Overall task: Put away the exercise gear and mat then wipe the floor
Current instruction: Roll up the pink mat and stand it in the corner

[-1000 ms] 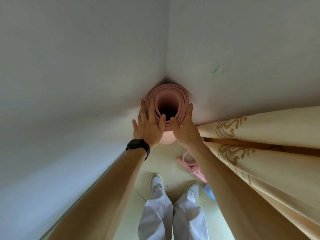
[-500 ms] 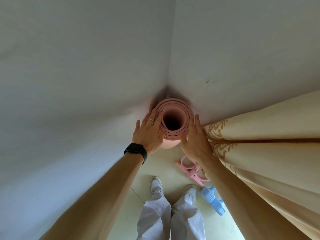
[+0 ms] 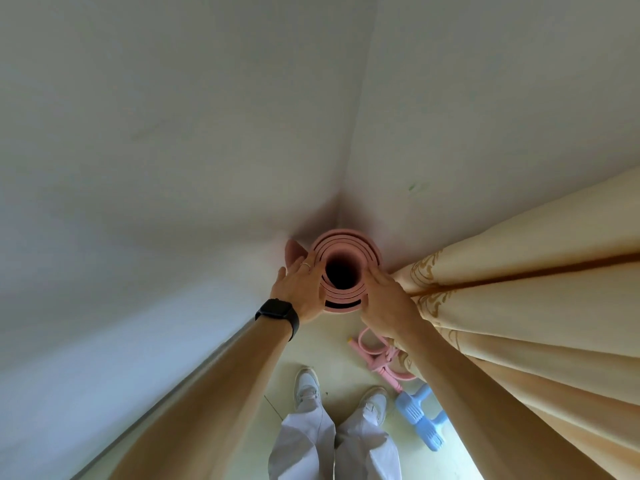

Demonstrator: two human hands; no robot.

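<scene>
A rolled pink exercise mat [image 3: 346, 242] stands upright in the corner where two white walls meet, and I look down into its open top. My left hand [image 3: 299, 289], with a black watch on the wrist, lies against the roll's left side with fingers straight. My right hand [image 3: 384, 299] lies flat against the roll's right side. A loose flap of the mat [image 3: 294, 252] sticks out at the left, behind my left fingers.
Cream curtains [image 3: 519, 306] with gold patterns hang at the right, close to the mat. On the pale floor [image 3: 329, 348] by my white shoes [image 3: 306, 384] lie a pink pull-rope exerciser [image 3: 372, 355] and a blue push-up handle [image 3: 420, 415].
My view has tilted upward, so the mat sits lower in frame. Both hands slid from the roll's near rim to its left and right sides. The blue handle came into view.
</scene>
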